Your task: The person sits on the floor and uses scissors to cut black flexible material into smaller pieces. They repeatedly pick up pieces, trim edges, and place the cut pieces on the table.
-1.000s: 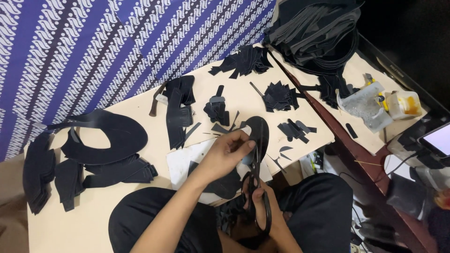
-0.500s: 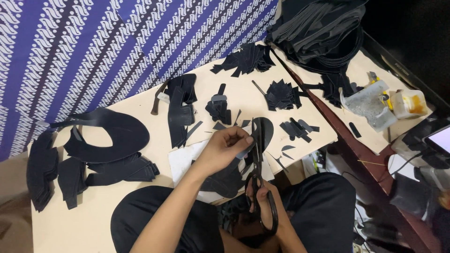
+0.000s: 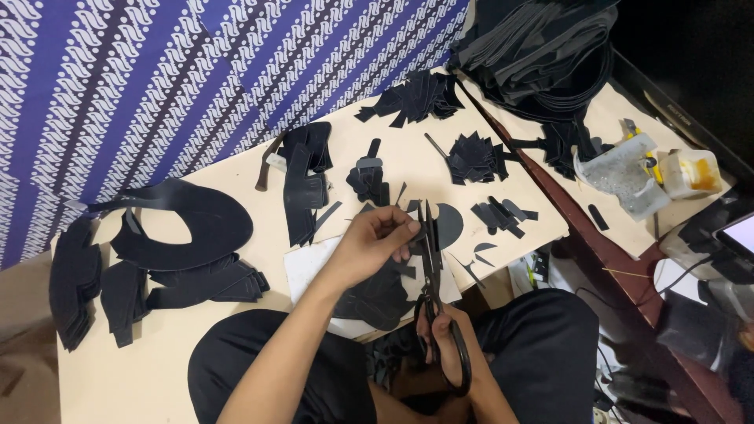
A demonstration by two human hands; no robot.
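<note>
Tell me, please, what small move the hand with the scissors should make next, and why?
Probably close the blades. The right hand holds the black scissors with their blades pointing up beside the small black piece pinched by the left hand, so the piece seems lined up for a snip.

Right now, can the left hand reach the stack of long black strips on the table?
Probably yes: the left hand pinches a small black piece at the scissors, and the strips lie just beyond, nothing between.
</note>
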